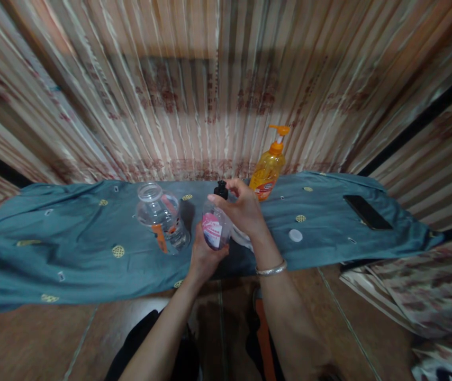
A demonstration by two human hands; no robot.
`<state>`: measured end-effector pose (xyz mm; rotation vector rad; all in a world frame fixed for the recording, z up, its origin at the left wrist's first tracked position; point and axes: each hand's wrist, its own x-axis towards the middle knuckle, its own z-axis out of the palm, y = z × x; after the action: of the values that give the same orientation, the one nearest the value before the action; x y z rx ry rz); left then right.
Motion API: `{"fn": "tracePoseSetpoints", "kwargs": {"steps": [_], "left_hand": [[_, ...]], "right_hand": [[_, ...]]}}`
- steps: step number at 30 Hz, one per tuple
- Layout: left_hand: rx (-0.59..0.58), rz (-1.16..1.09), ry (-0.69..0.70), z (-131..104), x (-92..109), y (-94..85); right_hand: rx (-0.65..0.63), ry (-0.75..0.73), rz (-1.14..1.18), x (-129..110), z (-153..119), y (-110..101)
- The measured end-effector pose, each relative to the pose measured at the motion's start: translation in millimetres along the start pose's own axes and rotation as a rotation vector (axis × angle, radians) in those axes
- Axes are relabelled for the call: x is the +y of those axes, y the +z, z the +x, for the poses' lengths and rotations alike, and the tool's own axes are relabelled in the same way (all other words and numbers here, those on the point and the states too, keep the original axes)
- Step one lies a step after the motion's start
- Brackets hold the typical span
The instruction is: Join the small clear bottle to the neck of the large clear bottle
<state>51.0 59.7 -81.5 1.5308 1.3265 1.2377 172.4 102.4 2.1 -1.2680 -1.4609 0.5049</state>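
Observation:
A clear bottle with a pink-and-white label (212,230) stands upright near the middle of the cloth, its black cap (221,189) on top. My left hand (205,253) is closed round the lower part of this bottle. At its neck, my right hand (244,205) has thumb and fingers closed about the black cap. To the left is a larger clear plastic jar (162,219) with an open mouth and an orange label. Behind my right hand stands a yellow pump bottle (268,172) with an orange pump head. Something white, partly hidden, lies below my right hand.
A teal patterned cloth (87,238) covers the narrow table. A round white lid (295,235) lies to the right, with a black phone (367,212) farther over. A striped curtain (178,95) hangs close behind the table. Tiled floor shows in front.

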Motion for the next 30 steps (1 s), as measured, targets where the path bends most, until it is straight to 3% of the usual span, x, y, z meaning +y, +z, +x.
{"fn": "tracePoseSetpoints", "kwargs": {"steps": [3,5,10,12,18,25,27,30], "left_hand": [[0.007,0.003,-0.012,-0.2,0.1,0.5],[0.009,0.006,-0.018,-0.4,-0.1,0.9],[0.003,0.001,-0.023,-0.9,0.0,1.2],[0.005,0.01,-0.034,-0.8,-0.3,0.7],[0.01,0.036,-0.031,0.6,0.2,-2.4],[0.003,0.042,-0.027,1.4,1.7,-3.3],[0.002,0.046,-0.027,1.4,1.1,-3.1],[0.002,0.054,-0.031,1.2,0.4,-3.3]], "right_hand": [[-0.139,-0.042,0.09,0.8,0.4,-2.3],[-0.157,-0.043,0.123,0.0,-0.1,-2.1],[0.053,0.041,0.003,-1.0,-0.5,2.6],[0.064,0.033,-0.008,-0.1,0.1,2.8],[-0.12,-0.053,0.074,-0.6,0.0,-2.0],[0.09,0.056,-0.076,-5.8,-2.3,1.3],[0.064,0.034,-0.055,-4.7,-1.5,0.0],[-0.078,-0.033,0.042,-2.7,-0.2,-3.2]]}}
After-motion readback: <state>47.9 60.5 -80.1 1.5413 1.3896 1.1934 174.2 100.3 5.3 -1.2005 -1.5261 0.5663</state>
